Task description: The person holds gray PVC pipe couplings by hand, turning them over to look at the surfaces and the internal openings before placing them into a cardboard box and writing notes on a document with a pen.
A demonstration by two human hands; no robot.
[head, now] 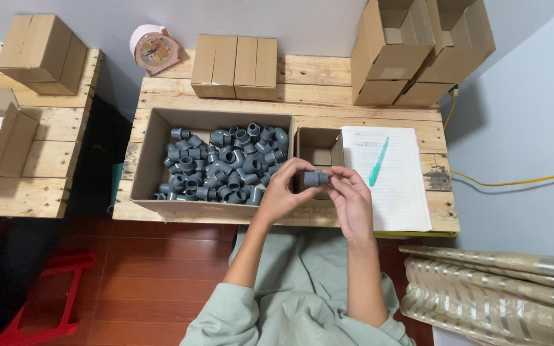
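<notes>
I see both hands raised just above the near edge of the wooden worktop (290,83), meeting over a small grey pipe fitting (315,179). My left hand (285,191) grips the fitting's left end between thumb and fingertips, and my right hand (349,195) pinches its right end, so the piece is held between the two, clear of the surface. It hangs in front of a small open cardboard box (320,148), whose inside looks bare from here. To the left of that box sits a large open carton (155,154) heaped with more grey pipe fittings (226,165), elbows and couplers jumbled together. To the right lies an open lined notebook (392,192) with a teal pen (377,161) resting slantwise across its page. Along the back edge of the worktop stand two closed cardboard boxes (234,66) side by side, and at the far right corner a stack of open empty cartons (418,48). A pink round clock (153,48) leans against the wall behind the left corner.
</notes>
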